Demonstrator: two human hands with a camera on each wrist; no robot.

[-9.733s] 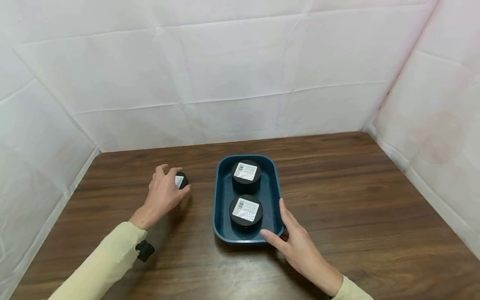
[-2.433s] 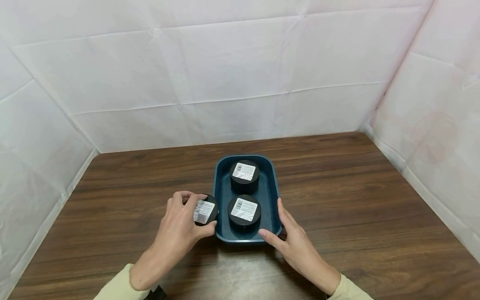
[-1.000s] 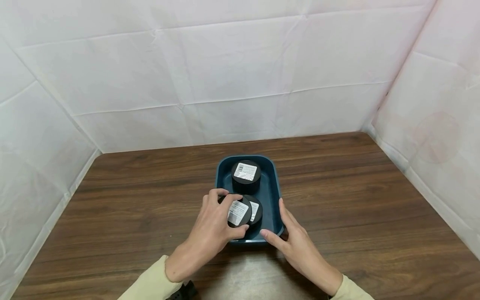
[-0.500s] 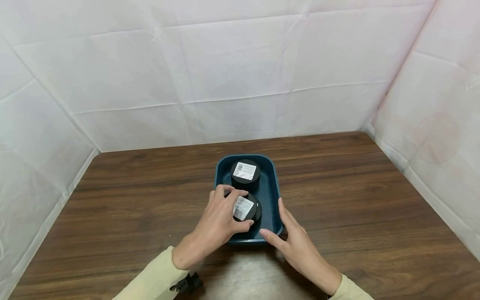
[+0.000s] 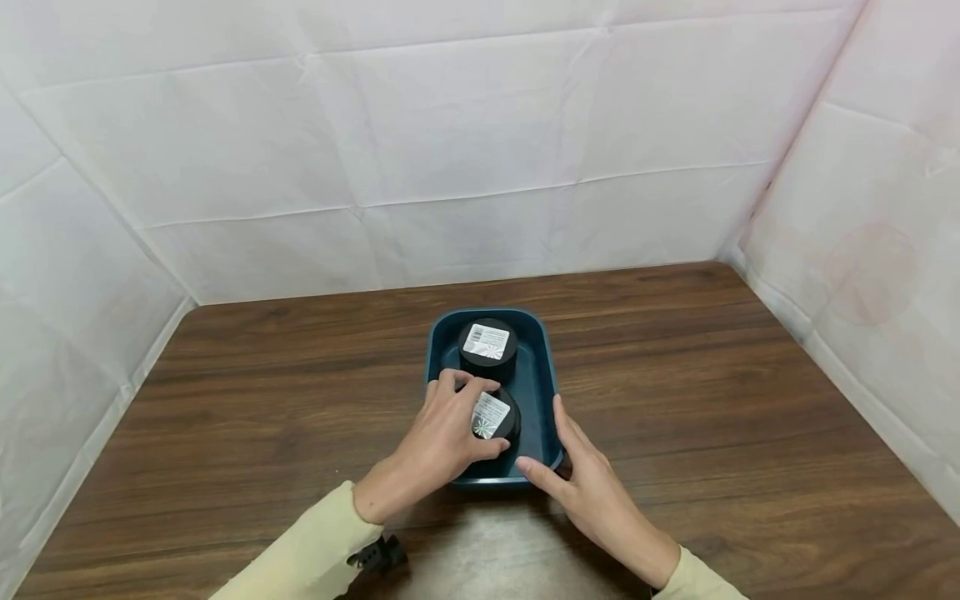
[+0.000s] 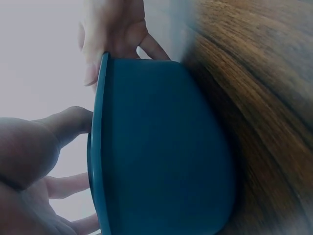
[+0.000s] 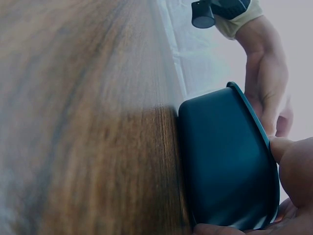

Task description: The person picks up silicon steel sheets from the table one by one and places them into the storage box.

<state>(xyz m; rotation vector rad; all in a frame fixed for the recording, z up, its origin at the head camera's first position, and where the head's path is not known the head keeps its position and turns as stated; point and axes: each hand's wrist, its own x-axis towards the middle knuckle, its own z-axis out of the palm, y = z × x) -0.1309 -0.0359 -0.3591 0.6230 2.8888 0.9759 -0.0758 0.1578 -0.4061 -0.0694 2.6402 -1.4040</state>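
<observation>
With thumb and fingers, my left hand [image 5: 442, 425] grips a round black container [image 5: 491, 414] with a white label on its flat top. The container sits over a like one in the near half of the blue tray [image 5: 536, 400]; the lower one is almost hidden. A second black container [image 5: 487, 343] stands in the tray's far half. My right hand [image 5: 600, 492] holds the tray's near right corner, thumb at the rim and fingers along the outer side. In the left wrist view, the tray's wall [image 6: 161, 147] hides the containers, as it does in the right wrist view.
The tray stands on a brown wood-grain table [image 5: 675, 375]. White sheeting [image 5: 450, 167] rises behind the table and along both sides. A black wrist camera [image 5: 378, 554] sits at the left cuff.
My left hand has carried the container from the table's left over the tray's rim, onto the near container. In the last half second it shifted slightly right, lining up. The right hand stayed put.
</observation>
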